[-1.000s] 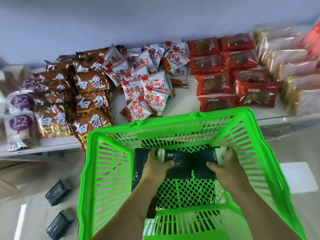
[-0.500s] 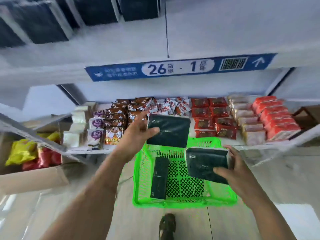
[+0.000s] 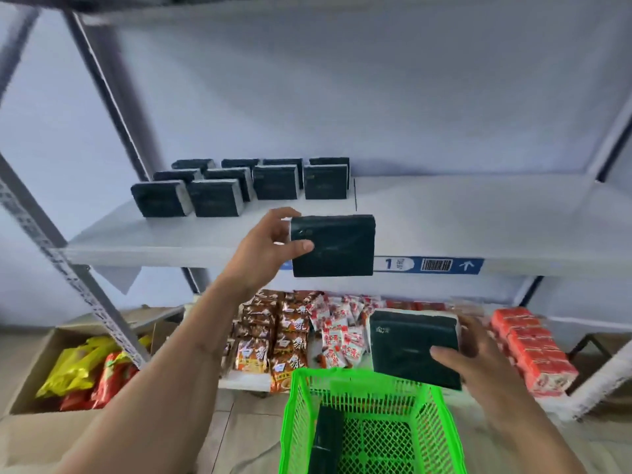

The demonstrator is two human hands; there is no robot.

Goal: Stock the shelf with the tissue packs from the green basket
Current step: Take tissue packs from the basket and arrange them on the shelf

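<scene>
Tissue packs on shelf (image 3: 239,186): ten. In hands: two. In green basket (image 3: 441,425): one. Cardboard box (image 3: 30,378): one.

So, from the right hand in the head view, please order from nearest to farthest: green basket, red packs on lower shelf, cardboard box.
From the right hand:
1. Green basket, just below.
2. Red packs, to its right.
3. Cardboard box, far left on the floor.

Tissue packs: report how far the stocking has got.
Done: about ten dark packs stand in rows on the shelf. In hand: the left hand holds one pack at the shelf edge; the right hand holds another. Left: at least one pack lies in the green basket.
</scene>
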